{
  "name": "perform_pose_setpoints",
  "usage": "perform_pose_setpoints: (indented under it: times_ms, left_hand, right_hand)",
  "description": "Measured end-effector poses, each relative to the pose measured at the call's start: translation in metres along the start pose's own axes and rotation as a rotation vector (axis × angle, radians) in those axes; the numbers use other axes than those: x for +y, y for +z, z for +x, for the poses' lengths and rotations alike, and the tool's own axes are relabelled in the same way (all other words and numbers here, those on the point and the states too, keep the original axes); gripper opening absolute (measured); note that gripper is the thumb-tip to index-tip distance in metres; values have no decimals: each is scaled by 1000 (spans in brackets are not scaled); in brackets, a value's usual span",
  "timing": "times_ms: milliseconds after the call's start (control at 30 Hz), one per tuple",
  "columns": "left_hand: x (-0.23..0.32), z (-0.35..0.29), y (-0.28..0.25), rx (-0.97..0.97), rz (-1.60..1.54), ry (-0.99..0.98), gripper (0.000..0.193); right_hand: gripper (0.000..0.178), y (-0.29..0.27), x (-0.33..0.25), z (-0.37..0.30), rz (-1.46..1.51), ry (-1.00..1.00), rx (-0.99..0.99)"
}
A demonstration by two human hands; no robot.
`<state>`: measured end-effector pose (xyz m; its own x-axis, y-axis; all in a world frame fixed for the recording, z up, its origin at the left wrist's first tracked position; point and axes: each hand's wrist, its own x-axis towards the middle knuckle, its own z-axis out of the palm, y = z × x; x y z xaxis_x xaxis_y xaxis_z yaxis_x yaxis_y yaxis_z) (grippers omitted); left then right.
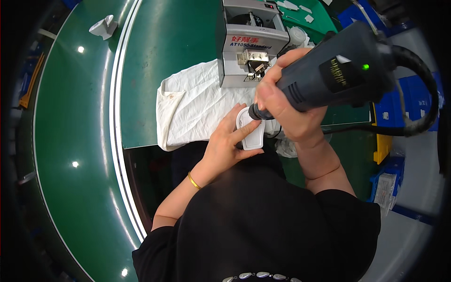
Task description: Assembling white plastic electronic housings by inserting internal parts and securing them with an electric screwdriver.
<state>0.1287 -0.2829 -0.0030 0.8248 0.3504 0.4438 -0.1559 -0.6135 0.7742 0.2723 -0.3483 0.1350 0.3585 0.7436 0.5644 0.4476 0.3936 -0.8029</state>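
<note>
Head view: my left hand (224, 143) pins a small white plastic part (252, 135) against the white cloth (197, 105) on the green surface (159, 51), fingers closed round its edge to steady it; my right hand (286, 101) is wrapped fully round a dark electric screwdriver (329, 73), tip bearing down on the part. I judge the grey screw feeder (251, 42) sits just behind for easy reach

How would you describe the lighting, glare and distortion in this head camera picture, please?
In the head view, round lamp reflections glare on the green conveyor belt; its white edge stripe bends strongly, showing fisheye distortion, and the corners go black. The left hand on the white plastic part and the right hand gripping the electric screwdriver are evenly lit and fairly sharp.
</note>
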Motion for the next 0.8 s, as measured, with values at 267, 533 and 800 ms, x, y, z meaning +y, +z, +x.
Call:
perform_pose_setpoints:
  times_ms: [267, 533, 800]
  left_hand:
    - [8, 2, 0, -19, 61, -1, 67]
    - [35, 9, -15, -232, 403, 230, 52]
    - [26, -7, -60, -58, 324, -99, 46]
  right_hand:
    - [51, -19, 2, 1, 16, -22, -36]
    - [45, -174, 49, 2, 23, 460, 648]
    - [27, -277, 176, -47, -345, 794, 697]
